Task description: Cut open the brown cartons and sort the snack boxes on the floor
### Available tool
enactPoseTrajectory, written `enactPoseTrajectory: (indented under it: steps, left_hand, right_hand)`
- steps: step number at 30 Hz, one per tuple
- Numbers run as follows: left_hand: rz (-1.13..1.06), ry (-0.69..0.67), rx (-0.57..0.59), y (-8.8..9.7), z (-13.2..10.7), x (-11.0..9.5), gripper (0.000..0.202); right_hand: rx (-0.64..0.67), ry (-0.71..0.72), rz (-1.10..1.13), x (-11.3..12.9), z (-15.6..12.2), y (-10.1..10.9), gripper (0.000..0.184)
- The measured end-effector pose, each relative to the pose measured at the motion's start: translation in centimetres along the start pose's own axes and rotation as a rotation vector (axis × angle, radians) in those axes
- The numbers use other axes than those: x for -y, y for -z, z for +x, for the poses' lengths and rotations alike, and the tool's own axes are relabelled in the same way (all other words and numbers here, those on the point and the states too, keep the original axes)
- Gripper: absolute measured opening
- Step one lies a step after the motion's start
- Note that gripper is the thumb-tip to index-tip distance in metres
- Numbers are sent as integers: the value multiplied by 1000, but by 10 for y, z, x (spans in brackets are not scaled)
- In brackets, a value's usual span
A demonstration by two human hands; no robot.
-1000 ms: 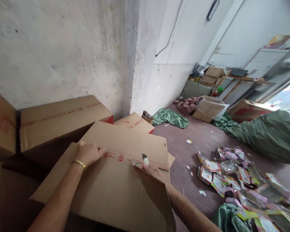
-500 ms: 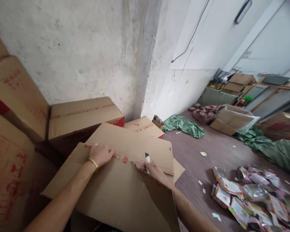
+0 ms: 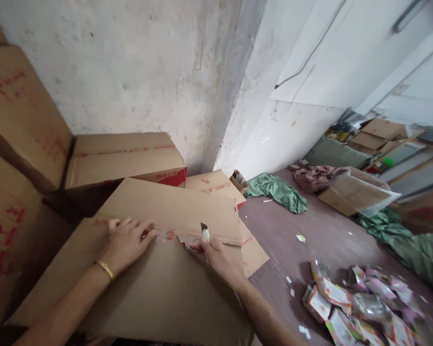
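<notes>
A large brown cardboard box (image 3: 159, 283) with red print lies in front of me, its taped top seam partly slit. My right hand (image 3: 216, 254) is closed round a small utility knife (image 3: 204, 232), whose blade sits at the seam near the lifted flap. My left hand (image 3: 126, 242), a gold bangle at the wrist, lies flat on the box top with fingers spread, just left of the cut, pressing on the red-printed tape.
Sealed cardboard boxes (image 3: 126, 161) are stacked against the white wall at left. On the brown floor lie a heap of colourful packets (image 3: 361, 302), green sacks (image 3: 277, 190), an open carton (image 3: 353, 192) and paper scraps.
The knife has travelled left along the seam, lengthening the slit. My left hand has flattened and slid slightly left. The view has swung left and down.
</notes>
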State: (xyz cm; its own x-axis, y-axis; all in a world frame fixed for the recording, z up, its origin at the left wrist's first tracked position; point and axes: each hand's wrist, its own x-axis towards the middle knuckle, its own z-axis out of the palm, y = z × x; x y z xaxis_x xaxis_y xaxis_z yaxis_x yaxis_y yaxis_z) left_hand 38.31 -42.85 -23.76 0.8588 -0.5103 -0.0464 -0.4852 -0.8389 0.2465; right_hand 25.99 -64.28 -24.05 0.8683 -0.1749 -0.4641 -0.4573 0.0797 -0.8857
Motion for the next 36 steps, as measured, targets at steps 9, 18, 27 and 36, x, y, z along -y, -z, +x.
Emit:
enactPoseTrajectory:
  steps: [9, 18, 27, 36]
  left_hand:
    - [-543, -300, 195, -16, -4, -124, 46]
    - [-626, -96, -20, -17, -41, -130, 55]
    - [-843, 22, -171, -24, -67, -133, 38]
    - [-929, -72, -240, -36, -80, -121, 31]
  right_hand:
    - [-72, 312, -793, 0, 7, 107, 27]
    - [329, 578, -1439, 19, 31, 133, 22]
    - [214, 1424, -1634, 12, 35, 145, 16]
    - [175, 1423, -1494, 21, 35, 139, 29]
